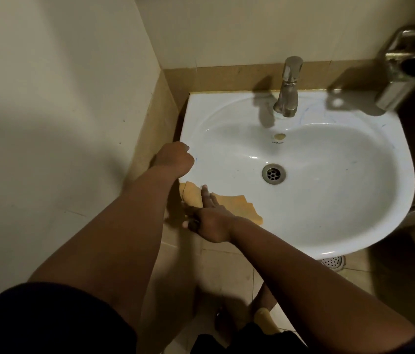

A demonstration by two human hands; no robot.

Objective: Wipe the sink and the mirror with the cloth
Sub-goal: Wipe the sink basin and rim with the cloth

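The white sink (pixel 329 200) is fixed to the wall, with a metal drain (pixel 273 174) in the middle of its bowl. A yellow cloth (pixel 237 204) lies flat on the sink's front-left rim. My right hand (pixel 209 221) presses on the cloth with its fingers stretched out towards the left corner. Further back, my left hand (pixel 174 159) holds the sink's left rim with curled fingers. The mirror is out of view.
A metal tap (pixel 288 88) stands at the back of the sink. A metal holder (pixel 405 70) is mounted on the wall at the upper right. A wall runs close along the left side. Below are a tiled floor and a floor drain (pixel 332 261).
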